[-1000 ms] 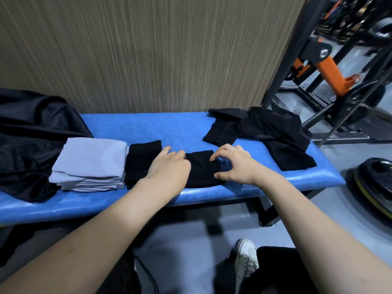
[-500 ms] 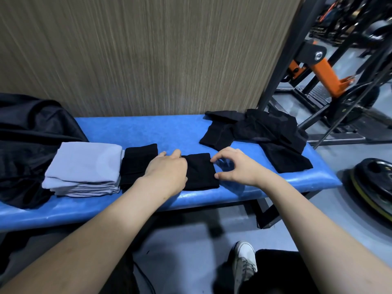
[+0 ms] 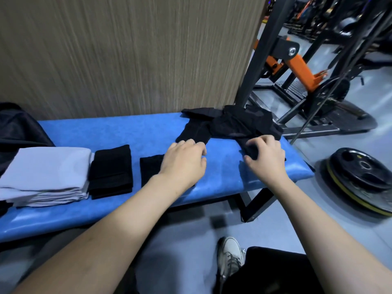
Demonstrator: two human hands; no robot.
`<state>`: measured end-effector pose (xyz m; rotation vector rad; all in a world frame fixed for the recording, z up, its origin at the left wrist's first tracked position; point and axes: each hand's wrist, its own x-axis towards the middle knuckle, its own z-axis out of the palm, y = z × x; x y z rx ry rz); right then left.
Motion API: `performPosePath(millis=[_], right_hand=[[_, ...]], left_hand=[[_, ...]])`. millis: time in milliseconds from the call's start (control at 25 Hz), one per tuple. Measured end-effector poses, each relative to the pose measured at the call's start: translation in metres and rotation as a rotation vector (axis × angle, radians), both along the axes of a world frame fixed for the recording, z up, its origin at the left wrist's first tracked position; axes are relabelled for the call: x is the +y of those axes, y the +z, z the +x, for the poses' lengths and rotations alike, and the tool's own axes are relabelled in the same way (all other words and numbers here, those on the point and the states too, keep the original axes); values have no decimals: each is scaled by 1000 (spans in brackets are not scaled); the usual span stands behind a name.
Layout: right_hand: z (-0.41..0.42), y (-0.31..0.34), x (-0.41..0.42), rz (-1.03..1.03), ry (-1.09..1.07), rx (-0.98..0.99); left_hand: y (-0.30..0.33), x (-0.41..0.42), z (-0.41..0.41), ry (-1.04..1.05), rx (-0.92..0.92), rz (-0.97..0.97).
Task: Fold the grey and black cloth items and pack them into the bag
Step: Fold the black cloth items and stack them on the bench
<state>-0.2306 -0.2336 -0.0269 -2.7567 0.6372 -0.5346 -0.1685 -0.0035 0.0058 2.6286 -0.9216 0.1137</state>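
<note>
The right hand (image 3: pixel 266 159) pinches an edge of the loose black pile (image 3: pixel 235 125) at the table's (image 3: pixel 127 132) right end, while the left hand (image 3: pixel 183 162), fingers curled, touches the pile's near-left corner. Two folded black cloths (image 3: pixel 111 171) and a grey stack (image 3: pixel 45 177) lie left; the bag (image 3: pixel 19 130) sits far left.

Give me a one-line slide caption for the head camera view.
Both hands reach for unfolded black cloths on a blue bench, beside folded grey and black stacks.

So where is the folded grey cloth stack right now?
In the head view, the folded grey cloth stack sits at the left of the blue bench, just left of a folded black cloth.
</note>
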Motion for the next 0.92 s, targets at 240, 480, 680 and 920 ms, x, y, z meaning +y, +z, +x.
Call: performPosePath(millis=[240, 480, 680, 920], right_hand=[[-19, -12, -41, 172, -217, 86], [-14, -4, -31, 462, -22, 89], [-10, -4, -22, 693, 221, 58], [2, -13, -24, 333, 203, 112]], left_hand=[[-16, -49, -19, -68, 227, -184], [-40, -71, -21, -173, 204, -60], [-45, -78, -21, -195, 78, -70], [-44, -73, -18, -206, 78, -70]])
